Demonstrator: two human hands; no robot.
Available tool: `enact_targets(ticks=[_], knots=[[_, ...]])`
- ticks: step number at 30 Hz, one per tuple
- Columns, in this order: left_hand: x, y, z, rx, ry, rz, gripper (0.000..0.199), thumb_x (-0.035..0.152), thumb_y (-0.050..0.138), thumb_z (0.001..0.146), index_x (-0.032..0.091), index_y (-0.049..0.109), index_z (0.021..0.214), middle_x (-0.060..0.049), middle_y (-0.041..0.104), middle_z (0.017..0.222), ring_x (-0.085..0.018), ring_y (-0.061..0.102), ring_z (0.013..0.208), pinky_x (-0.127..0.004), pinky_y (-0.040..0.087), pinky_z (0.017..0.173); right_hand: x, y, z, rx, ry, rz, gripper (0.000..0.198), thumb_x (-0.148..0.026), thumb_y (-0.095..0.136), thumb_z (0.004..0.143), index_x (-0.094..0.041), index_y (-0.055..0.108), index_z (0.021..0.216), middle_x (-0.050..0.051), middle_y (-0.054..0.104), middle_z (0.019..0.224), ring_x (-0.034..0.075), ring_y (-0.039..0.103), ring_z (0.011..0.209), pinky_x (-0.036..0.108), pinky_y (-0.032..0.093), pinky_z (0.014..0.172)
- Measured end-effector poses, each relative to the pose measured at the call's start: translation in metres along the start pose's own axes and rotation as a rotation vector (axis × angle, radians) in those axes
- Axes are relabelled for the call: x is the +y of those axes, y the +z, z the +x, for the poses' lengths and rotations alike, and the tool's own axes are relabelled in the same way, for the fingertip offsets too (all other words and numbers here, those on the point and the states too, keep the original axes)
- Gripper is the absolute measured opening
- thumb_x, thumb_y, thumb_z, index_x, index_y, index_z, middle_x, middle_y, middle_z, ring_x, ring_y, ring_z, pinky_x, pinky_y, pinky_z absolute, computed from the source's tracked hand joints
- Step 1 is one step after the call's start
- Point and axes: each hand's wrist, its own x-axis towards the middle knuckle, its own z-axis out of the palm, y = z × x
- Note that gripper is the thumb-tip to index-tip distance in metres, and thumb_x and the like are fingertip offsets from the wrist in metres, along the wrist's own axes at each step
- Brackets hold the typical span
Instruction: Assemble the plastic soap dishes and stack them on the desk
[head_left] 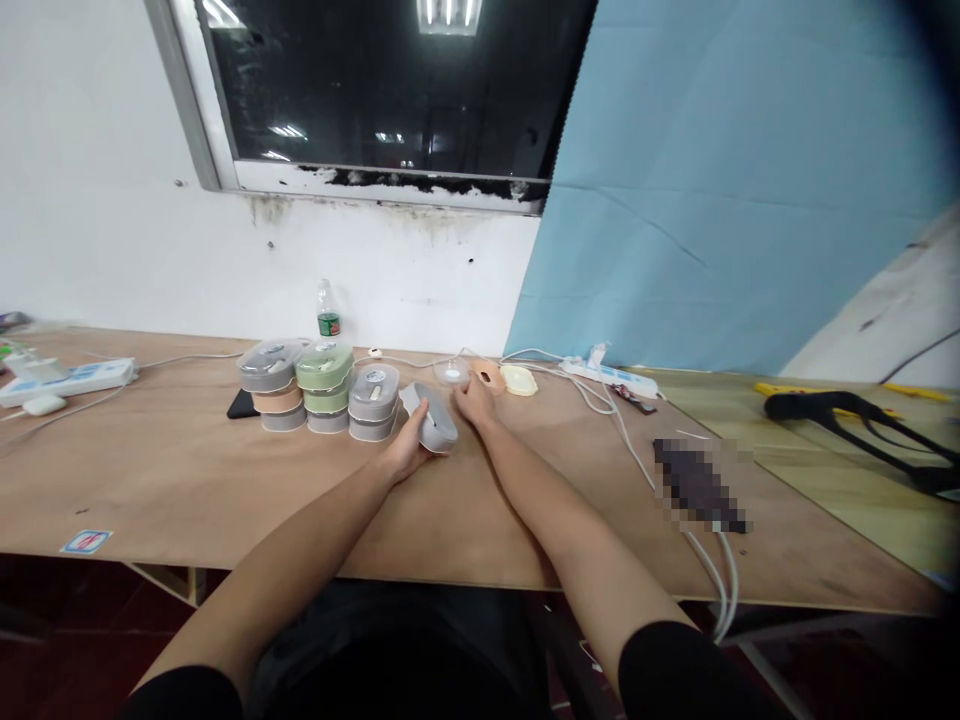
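Note:
A grey oval storage box (433,418) is tilted up in my left hand (409,445), with the thumb over its near side and the fingers underneath. My right hand (474,400) reaches to the back of the table, its fingers curled together beside a clear lid (451,372); whether they grip its edge is hidden. Just behind that hand lies a peach lid (487,374), and a pale yellow lid (519,380) rests to its right. Left of the held box stand stacked boxes: a grey pair (373,402), a green-topped stack (325,385) and a grey-and-peach stack (274,383).
A plastic bottle (327,310) stands by the wall. Power strips lie on the left (82,380) and at the back right (611,376), with white cables (637,465) trailing over the table. A dark phone (241,405) is beside the stacks; a blurred dark item (697,485) lies right.

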Motion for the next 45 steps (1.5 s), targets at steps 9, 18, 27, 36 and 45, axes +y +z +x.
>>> enact_targets(ticks=[9, 18, 27, 36, 45], knots=[[0.001, -0.004, 0.003, 0.007, 0.013, -0.022, 0.07, 0.075, 0.031, 0.084, 0.019, 0.053, 0.12, -0.01, 0.064, 0.095, -0.023, 0.062, 0.079, -0.032, 0.05, 0.056, 0.0, -0.012, -0.018, 0.025, -0.181, 0.147, 0.046, -0.036, 0.051, 0.086, -0.016, 0.055, 0.127, 0.006, 0.067, 0.09, 0.019, 0.06, 0.079, 0.03, 0.047, 0.077], [-0.002, -0.007, 0.007, -0.043, 0.099, -0.074, 0.072, 0.075, 0.03, 0.085, 0.013, 0.061, 0.109, -0.013, 0.066, 0.095, -0.025, 0.063, 0.087, -0.032, 0.051, 0.066, -0.029, -0.043, -0.076, -0.184, -0.747, 0.247, 0.085, -0.076, 0.058, 0.068, -0.015, 0.056, 0.126, 0.015, 0.063, 0.111, 0.026, 0.059, 0.091, 0.036, 0.048, 0.078], [0.0, -0.01, 0.009, 0.007, 0.071, 0.047, 0.066, 0.071, 0.035, 0.086, 0.014, 0.063, 0.102, -0.012, 0.066, 0.093, -0.021, 0.062, 0.079, -0.028, 0.05, 0.056, -0.023, -0.041, -0.07, -0.197, -0.746, 0.216, 0.065, -0.07, 0.035, 0.087, -0.016, 0.065, 0.109, 0.007, 0.067, 0.082, 0.018, 0.059, 0.071, 0.028, 0.041, 0.065], [0.0, -0.002, 0.005, 0.059, 0.117, 0.043, 0.048, 0.054, 0.058, 0.082, 0.018, 0.054, 0.114, -0.004, 0.062, 0.082, -0.016, 0.06, 0.067, -0.024, 0.047, 0.055, -0.024, -0.042, -0.068, -0.087, -0.587, 0.159, 0.045, -0.061, 0.051, 0.083, -0.019, 0.065, 0.086, 0.004, 0.064, 0.067, 0.016, 0.054, 0.06, 0.026, 0.037, 0.059], [-0.001, -0.002, 0.003, 0.07, 0.173, 0.153, 0.059, 0.057, 0.06, 0.08, 0.02, 0.049, 0.125, -0.005, 0.063, 0.087, -0.017, 0.06, 0.071, -0.027, 0.048, 0.06, -0.028, -0.041, -0.068, -0.093, -0.465, 0.201, 0.037, -0.056, 0.06, 0.077, -0.02, 0.062, 0.069, 0.003, 0.064, 0.067, 0.015, 0.053, 0.06, 0.025, 0.038, 0.06]])
